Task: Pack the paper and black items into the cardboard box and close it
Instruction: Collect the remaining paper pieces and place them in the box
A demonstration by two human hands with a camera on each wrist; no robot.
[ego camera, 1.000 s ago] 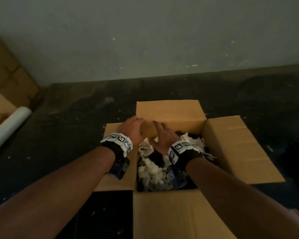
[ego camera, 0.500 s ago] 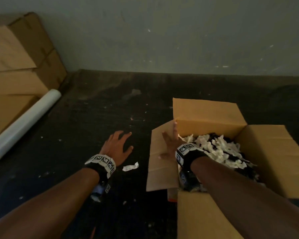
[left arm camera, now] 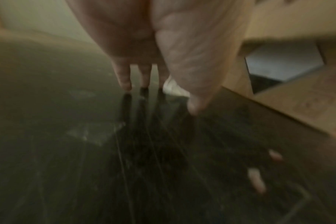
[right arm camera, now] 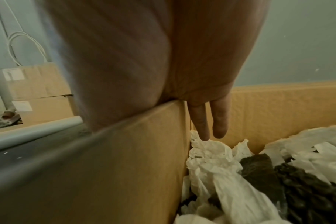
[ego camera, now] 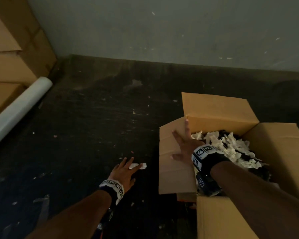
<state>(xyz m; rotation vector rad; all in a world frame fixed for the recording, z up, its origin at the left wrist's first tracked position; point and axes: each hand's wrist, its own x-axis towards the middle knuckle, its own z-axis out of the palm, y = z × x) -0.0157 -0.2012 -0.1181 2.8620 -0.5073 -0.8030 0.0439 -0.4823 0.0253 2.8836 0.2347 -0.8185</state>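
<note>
The open cardboard box (ego camera: 217, 111) sits on the dark floor at the right, filled with crumpled white paper (ego camera: 231, 144) and black items (right arm camera: 259, 166). My right hand (ego camera: 181, 145) lies spread and flat on the box's left flap (ego camera: 173, 173). In the right wrist view its palm rests on the flap's edge and two fingers (right arm camera: 219, 121) hang inside over the paper (right arm camera: 211, 151). My left hand (ego camera: 129, 167) is low over the floor left of the box. Its straight fingers reach onto a loose white paper scrap (ego camera: 140, 166), which also shows just past the fingertips (left arm camera: 175, 87).
Stacked cardboard boxes (ego camera: 7, 57) and a white roll (ego camera: 19, 109) stand at the far left by the wall. Small bits of debris dot the floor. Something orange (ego camera: 185, 199) shows under the left flap. A paper bag (right arm camera: 38, 78) stands beyond the box.
Both hands left the box's back flap. My left hand went down to the floor and reached the paper scrap; my right hand moved onto the left flap and stays spread there.
</note>
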